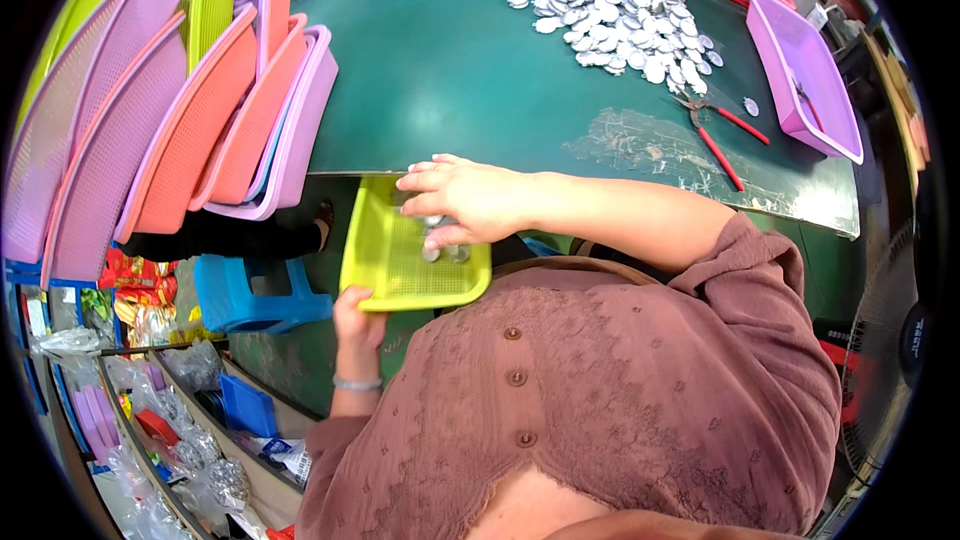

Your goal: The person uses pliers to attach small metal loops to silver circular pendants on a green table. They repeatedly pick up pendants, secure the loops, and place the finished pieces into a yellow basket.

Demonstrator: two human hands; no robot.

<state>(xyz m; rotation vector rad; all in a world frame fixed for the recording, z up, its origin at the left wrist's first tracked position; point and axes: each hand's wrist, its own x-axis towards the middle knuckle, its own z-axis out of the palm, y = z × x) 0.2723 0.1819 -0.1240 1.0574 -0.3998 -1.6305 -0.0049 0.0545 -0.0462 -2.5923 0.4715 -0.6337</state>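
A yellow-green plastic basket [410, 285] is tilted against the table's near edge, just in front of my body. My left hand [358, 318] grips its near left corner, thumb over the rim. Above the basket my right hand [468, 202] is open, palm down, its fingers apart. A few small round silver metal pieces [432, 253] show beneath its fingers and thumb, inside the basket; they are slightly blurred, and the palm hides others, if any. At the far side of the green table [430, 70] lies a loose heap of similar silver pieces [630, 25].
Red-handled pliers [722, 140] lie right of the heap, beside a purple tray [800, 90] holding another red-handled tool. Stacked pink, orange and green baskets [200, 120] stand at the left. A blue stool [255, 300] and shelves with bags [190, 420] are below them.
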